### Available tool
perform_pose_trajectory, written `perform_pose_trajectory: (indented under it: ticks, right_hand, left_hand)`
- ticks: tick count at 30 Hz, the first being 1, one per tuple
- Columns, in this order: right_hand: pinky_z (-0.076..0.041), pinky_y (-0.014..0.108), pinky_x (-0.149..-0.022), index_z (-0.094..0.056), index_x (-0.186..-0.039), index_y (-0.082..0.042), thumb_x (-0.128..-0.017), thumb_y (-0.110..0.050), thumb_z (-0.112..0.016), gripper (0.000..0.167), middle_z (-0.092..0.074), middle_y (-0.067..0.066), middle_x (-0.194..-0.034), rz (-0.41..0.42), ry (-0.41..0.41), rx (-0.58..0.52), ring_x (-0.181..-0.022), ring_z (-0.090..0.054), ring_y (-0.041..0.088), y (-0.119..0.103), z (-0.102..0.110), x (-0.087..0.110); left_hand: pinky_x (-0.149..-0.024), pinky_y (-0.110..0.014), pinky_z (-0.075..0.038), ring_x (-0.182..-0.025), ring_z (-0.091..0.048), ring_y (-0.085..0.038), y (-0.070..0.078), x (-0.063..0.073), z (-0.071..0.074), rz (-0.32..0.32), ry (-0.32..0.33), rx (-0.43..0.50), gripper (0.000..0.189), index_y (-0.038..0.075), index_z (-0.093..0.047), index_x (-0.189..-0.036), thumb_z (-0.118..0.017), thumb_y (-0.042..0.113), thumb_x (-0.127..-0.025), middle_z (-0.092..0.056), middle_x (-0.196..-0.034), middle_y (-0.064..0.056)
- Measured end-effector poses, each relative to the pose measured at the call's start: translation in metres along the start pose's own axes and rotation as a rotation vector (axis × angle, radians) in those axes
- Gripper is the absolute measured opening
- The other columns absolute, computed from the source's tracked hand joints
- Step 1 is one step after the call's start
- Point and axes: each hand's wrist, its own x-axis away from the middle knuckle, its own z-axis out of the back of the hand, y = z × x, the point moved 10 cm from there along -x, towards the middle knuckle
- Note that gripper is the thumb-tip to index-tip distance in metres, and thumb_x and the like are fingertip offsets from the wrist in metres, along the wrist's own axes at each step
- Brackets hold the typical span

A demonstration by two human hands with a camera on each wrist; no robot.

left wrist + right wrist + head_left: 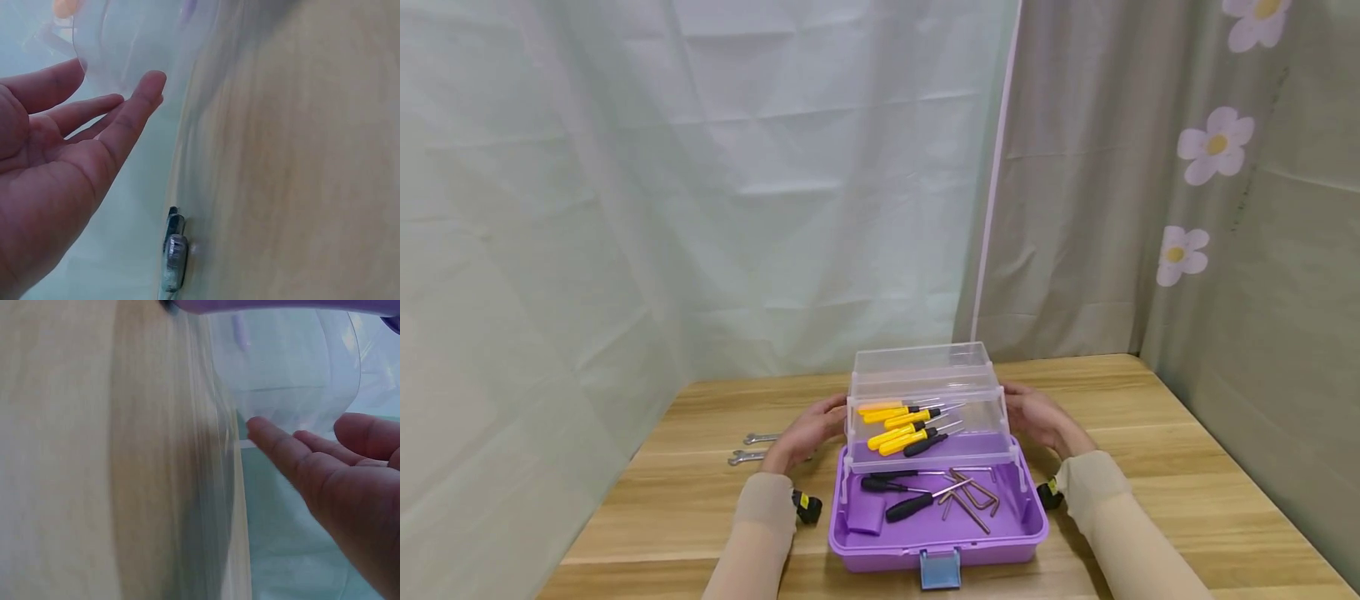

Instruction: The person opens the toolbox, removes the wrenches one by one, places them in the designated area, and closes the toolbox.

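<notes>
A purple toolbox [1037, 537] stands with its clear lid [925, 360] tipped back and its clear tray [985, 450] raised. Yellow-handled screwdrivers [902, 439] lie in the tray. Black-handled screwdrivers [910, 507] and hex keys [973, 517] are in the purple base. My left hand [811, 427] is at the left side of the lid, fingers nearly straight, with thumb and fingertips by the clear plastic [137, 44]. On the opposite side, my right hand [1041, 417] has its extended fingers close against the lid; whether they touch is unclear.
Two wrenches [748, 457] lie on the wooden table [685, 500], left of the toolbox beside my left hand. A blue latch [940, 571] hangs at the box's front. Pale curtains [775, 208] stand behind the table, and one with flowers is at the right.
</notes>
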Motion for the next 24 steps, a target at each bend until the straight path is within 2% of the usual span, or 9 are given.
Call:
perform_pose_trajectory:
  ticks: [3,6,10,14,17,20,24]
  right_hand:
    - [-0.054,0.032,-0.1,-0.02,-0.158,0.014,-0.109,-0.007,-0.04,0.057,-0.06,0.016,-0.141,0.002,0.038,-0.016,-0.117,-0.063,0.014,-0.001,0.003,0.0]
    - [-0.055,0.03,-0.098,-0.019,-0.159,0.013,-0.109,-0.005,-0.04,0.057,-0.057,0.021,-0.144,0.004,0.063,-0.013,-0.112,-0.065,0.009,-0.001,0.005,0.0]
    - [-0.053,0.028,-0.101,-0.02,-0.159,0.013,-0.109,-0.003,-0.039,0.056,-0.041,0.032,-0.155,0.017,0.067,-0.012,-0.114,-0.063,0.008,-0.005,0.005,0.001]
    - [-0.049,0.027,-0.106,-0.019,-0.159,0.012,-0.109,-0.003,-0.039,0.056,-0.026,0.034,-0.162,0.056,0.065,0.014,-0.124,-0.059,0.013,-0.013,0.007,0.001]
    - [-0.048,0.026,-0.107,-0.017,-0.159,0.013,-0.109,-0.002,-0.039,0.056,-0.022,0.034,-0.164,0.081,0.06,0.048,-0.13,-0.056,0.015,-0.019,0.008,0.002]
    - [-0.048,0.023,-0.105,-0.018,-0.158,0.015,-0.11,-0.002,-0.04,0.055,-0.021,0.034,-0.164,0.107,0.066,0.069,-0.127,-0.057,0.012,-0.025,0.009,0.004]
    - [-0.051,0.02,-0.099,-0.024,-0.156,0.016,-0.108,0.002,-0.043,0.054,-0.022,0.035,-0.164,0.163,0.088,0.075,-0.116,-0.06,0.002,-0.038,0.011,0.007]
  left_hand:
    - [-0.117,-0.058,-0.036,-0.143,-0.046,-0.043,0.004,0.0,0.001,-0.017,0.01,-0.006,0.056,0.005,-0.035,-0.162,-0.048,0.026,-0.111,-0.037,-0.164,-0.019]
    - [-0.117,-0.058,-0.037,-0.144,-0.045,-0.042,0.007,0.001,0.001,-0.034,0.004,-0.016,0.055,0.005,-0.033,-0.162,-0.046,0.024,-0.112,-0.035,-0.165,-0.019]
    - [-0.117,-0.056,-0.038,-0.144,-0.045,-0.042,0.011,0.001,0.002,-0.072,0.0,-0.012,0.054,0.002,-0.032,-0.162,-0.044,0.018,-0.112,-0.036,-0.164,-0.021]
    - [-0.117,-0.054,-0.039,-0.144,-0.045,-0.041,0.015,0.001,0.004,-0.093,0.026,0.002,0.054,0.001,-0.031,-0.162,-0.045,0.014,-0.112,-0.038,-0.161,-0.024]
    - [-0.117,-0.054,-0.038,-0.144,-0.045,-0.04,0.017,0.002,0.006,-0.08,0.056,0.01,0.055,0.003,-0.032,-0.162,-0.048,0.014,-0.11,-0.039,-0.161,-0.023]
    - [-0.117,-0.054,-0.038,-0.145,-0.044,-0.04,0.019,0.002,0.008,-0.075,0.085,0.008,0.056,0.004,-0.034,-0.161,-0.052,0.012,-0.109,-0.04,-0.161,-0.022]
    - [-0.117,-0.053,-0.039,-0.147,-0.042,-0.04,0.027,0.0,0.011,-0.1,0.105,0.041,0.055,0.003,-0.036,-0.16,-0.054,0.009,-0.108,-0.041,-0.16,-0.023]
